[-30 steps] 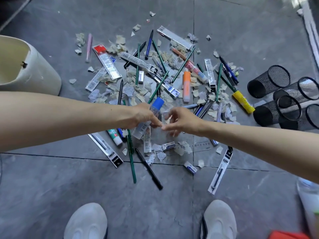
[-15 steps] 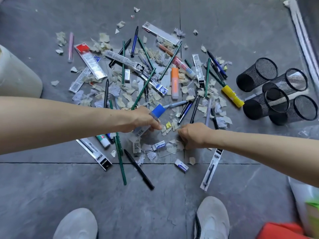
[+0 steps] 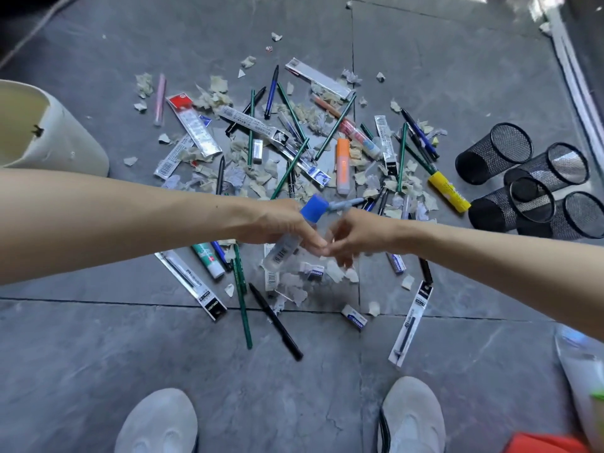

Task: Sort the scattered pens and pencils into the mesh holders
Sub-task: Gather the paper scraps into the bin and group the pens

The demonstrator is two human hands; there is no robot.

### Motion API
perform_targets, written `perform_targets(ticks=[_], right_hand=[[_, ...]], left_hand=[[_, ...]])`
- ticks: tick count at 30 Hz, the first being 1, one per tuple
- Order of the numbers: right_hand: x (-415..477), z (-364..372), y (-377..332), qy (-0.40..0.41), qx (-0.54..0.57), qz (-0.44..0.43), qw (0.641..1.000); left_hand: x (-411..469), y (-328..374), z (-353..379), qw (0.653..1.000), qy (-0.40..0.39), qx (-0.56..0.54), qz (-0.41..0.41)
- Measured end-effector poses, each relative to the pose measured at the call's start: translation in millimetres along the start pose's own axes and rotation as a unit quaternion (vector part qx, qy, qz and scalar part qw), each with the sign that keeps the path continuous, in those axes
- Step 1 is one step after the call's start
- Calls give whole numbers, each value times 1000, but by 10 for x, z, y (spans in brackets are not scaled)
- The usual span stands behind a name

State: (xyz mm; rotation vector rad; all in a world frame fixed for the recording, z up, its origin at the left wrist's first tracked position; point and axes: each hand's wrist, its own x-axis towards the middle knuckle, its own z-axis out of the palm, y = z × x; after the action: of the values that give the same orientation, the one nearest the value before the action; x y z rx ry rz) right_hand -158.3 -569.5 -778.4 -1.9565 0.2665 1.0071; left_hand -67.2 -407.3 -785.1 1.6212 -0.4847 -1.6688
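Pens, green pencils [image 3: 242, 299], an orange highlighter [image 3: 343, 165] and a yellow marker [image 3: 448, 191] lie scattered among paper scraps on the grey floor. Several black mesh holders [image 3: 494, 152] lie on their sides at the right. My left hand [image 3: 281, 223] grips a clear tube with a blue cap [image 3: 314, 208] above the pile. My right hand [image 3: 354, 235] has its fingers curled, with the fingertips meeting those of the left hand; what they pinch is too small to tell.
A cream bin [image 3: 42, 132] stands at the left. Packaged refills [image 3: 192, 282] and small erasers [image 3: 354, 318] lie near the floor seam. My two shoes [image 3: 411, 416] are at the bottom. A plastic bag [image 3: 581, 364] and something red [image 3: 542, 447] sit at the lower right.
My right hand has lifted from the scraps on the floor and moved left to meet my left hand's fingertips. The left hand still holds the blue-capped tube.
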Motion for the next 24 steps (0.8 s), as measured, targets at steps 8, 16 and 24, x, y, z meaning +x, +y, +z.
perform_targets(ticks=[8, 16, 24], right_hand=[[250, 314, -302, 16, 391, 54, 919], [516, 577, -27, 61, -413, 40, 908], [520, 576, -274, 168, -290, -85, 938]], left_hand=[[-547, -326, -447, 995, 82, -2, -64], [-1126, -1257, -440, 887, 405, -186, -124], [-1204, -1738, -313, 780, 544, -234, -201]])
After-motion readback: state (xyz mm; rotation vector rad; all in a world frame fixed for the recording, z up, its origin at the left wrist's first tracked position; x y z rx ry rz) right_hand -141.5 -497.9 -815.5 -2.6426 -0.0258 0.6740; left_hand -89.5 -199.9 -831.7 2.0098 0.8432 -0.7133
